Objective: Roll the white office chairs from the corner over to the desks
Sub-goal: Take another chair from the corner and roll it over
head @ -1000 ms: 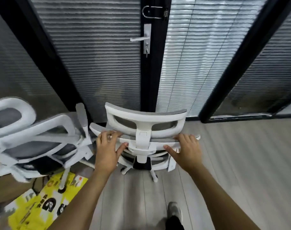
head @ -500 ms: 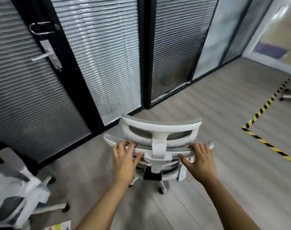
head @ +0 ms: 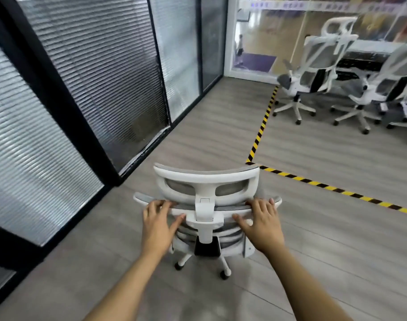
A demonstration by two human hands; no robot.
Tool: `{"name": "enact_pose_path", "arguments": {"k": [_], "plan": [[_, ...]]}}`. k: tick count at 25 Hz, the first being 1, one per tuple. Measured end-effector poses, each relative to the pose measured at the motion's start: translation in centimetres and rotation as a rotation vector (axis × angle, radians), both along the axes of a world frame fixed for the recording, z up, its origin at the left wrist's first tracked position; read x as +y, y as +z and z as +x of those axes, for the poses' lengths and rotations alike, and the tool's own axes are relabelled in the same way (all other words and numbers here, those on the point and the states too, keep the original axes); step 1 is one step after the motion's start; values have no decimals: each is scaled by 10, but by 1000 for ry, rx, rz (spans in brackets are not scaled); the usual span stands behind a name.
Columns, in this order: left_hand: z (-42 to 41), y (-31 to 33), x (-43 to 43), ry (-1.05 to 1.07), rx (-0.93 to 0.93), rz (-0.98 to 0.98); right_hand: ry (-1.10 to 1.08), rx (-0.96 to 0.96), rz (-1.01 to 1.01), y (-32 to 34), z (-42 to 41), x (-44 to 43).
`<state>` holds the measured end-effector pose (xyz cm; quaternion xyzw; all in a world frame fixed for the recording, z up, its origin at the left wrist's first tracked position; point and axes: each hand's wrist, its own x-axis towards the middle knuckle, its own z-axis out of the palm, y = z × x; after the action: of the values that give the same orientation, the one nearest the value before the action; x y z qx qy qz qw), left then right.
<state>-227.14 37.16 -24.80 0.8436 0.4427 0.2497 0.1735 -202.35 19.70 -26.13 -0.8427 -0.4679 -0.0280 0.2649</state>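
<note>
Both hands on the top edge of the backrest of the white office chair point(head: 206, 205), one each side of the centre spine. Left hand point(head: 157, 224): fingers curled over the rim, thumb pressed on the white frame below. Right hand point(head: 262, 224): same grip, mirrored. Both are closed on the chair, arms nearly straight out.

Chair faces away from the camera, headrest point(head: 207, 181) upright above the hands, grey mesh in white frame. Two castors visible under it on the grey wood-look floor point(head: 198, 140).

Chair sits on open floor, near a glass partition point(head: 93, 72) with blinds and black frames on the left. Yellow-black floor tape point(head: 332, 188) runs just behind the headrest to the right and turns away toward the far wall.

Beyond the tape, well apart: other white chairs point(head: 318, 70) parked at a desk point(head: 371, 54), top right. Blurred there; exact chair count unclear.
</note>
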Motion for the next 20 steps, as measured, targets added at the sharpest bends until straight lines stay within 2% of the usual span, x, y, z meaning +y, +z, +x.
{"name": "enact_pose_path", "arguments": {"k": [10, 15, 20], "plan": [[356, -6, 29, -347, -86, 9, -342, -42, 44, -6, 284, -45], [549, -4, 49, -535, -69, -3, -557, 33, -72, -1, 426, -55], [736, 2, 42, -671, -17, -2, -702, 115, -92, 5, 571, -79]]}}
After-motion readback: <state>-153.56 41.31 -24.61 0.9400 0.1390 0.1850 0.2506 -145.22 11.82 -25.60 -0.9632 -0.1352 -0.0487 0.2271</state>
